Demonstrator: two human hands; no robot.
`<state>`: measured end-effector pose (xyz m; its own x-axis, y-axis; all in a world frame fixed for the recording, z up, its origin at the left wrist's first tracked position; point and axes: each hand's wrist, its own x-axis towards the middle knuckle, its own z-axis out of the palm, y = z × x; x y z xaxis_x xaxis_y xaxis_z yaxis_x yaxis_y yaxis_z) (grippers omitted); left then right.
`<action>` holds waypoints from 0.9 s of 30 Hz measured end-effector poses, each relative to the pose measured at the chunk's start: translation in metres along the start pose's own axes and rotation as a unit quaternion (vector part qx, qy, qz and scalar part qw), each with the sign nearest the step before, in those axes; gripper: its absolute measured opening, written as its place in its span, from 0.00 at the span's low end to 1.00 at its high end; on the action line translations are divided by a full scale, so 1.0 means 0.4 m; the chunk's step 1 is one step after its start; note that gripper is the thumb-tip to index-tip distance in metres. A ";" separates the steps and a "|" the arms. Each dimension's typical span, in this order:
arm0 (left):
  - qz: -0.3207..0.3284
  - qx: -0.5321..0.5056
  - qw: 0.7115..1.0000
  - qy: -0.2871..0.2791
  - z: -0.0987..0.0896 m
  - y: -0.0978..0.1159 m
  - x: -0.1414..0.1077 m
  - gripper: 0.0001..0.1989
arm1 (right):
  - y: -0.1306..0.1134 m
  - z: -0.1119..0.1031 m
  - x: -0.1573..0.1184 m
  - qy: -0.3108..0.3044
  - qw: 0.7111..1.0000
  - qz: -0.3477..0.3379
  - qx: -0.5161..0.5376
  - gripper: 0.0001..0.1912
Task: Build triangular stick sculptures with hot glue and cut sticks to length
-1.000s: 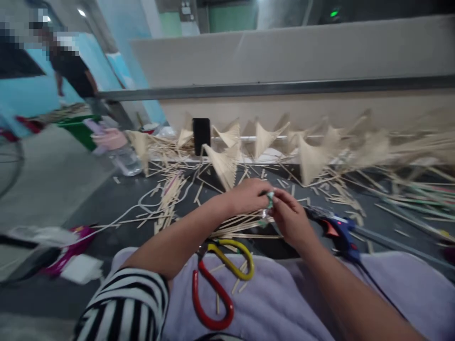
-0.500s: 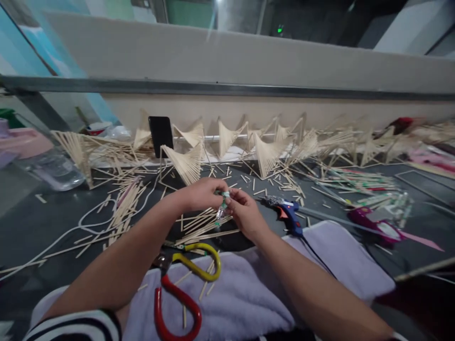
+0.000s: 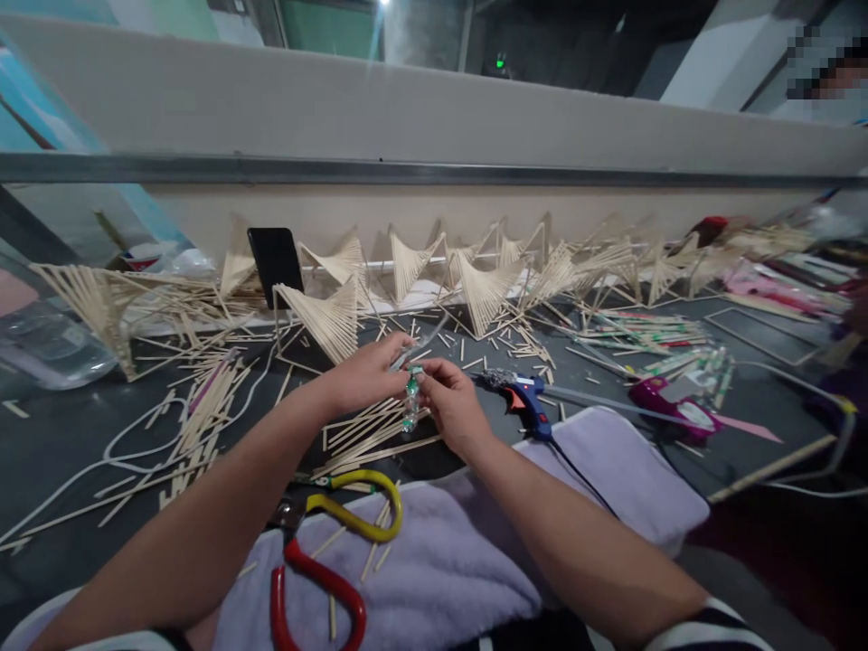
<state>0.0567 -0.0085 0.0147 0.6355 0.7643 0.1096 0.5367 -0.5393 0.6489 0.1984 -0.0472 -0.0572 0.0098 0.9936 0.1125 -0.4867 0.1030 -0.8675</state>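
Over the middle of the dark table, my left hand (image 3: pixel 372 369) and my right hand (image 3: pixel 453 400) meet with fingers pinched together. Between them is a crinkled strip of clear plastic wrapper (image 3: pixel 410 409) with green print, hanging below the fingertips. Another part of it, a thin clear strip, sticks up past my left fingers. Loose thin wooden sticks (image 3: pixel 380 434) lie under my hands. Close to my right hand rests a blue glue gun (image 3: pixel 533 398) with an orange trigger. Nearer to me are cutters (image 3: pixel 343 579) with one red and one yellow handle.
Stick-built twisted frames (image 3: pixel 485 285) line the back, with a black phone (image 3: pixel 275 267) standing among them. A lilac towel (image 3: pixel 448 551) covers the front edge. Printed wrapped sticks (image 3: pixel 644 339) and a magenta tape dispenser (image 3: pixel 671 407) lie right; a white cable (image 3: pixel 128 452) curls left.
The view has turned a little to the right. The wrapper now hangs lower and straighter between my fingers, and a clear strip shows above my left hand.
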 end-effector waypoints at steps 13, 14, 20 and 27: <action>0.102 0.217 0.969 -0.057 0.008 0.004 0.010 0.13 | -0.004 -0.005 -0.001 0.008 0.991 -0.043 -0.126 0.12; 0.112 0.211 0.969 -0.063 0.005 0.001 0.010 0.14 | 0.000 -0.008 -0.001 0.005 0.988 -0.048 -0.149 0.11; 0.117 0.165 0.976 -0.083 0.001 -0.012 0.013 0.13 | -0.008 -0.027 0.002 0.007 0.929 -0.154 -0.337 0.03; 0.054 0.208 0.976 -0.028 0.034 -0.003 0.013 0.12 | -0.007 -0.045 0.016 0.035 0.925 -0.156 -0.346 0.02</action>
<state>0.0669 -0.0089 0.0042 0.7243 0.6806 0.1108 0.6365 -0.7217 0.2720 0.2154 -0.0403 -0.0626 0.1245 0.9082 0.3995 0.2239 0.3665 -0.9031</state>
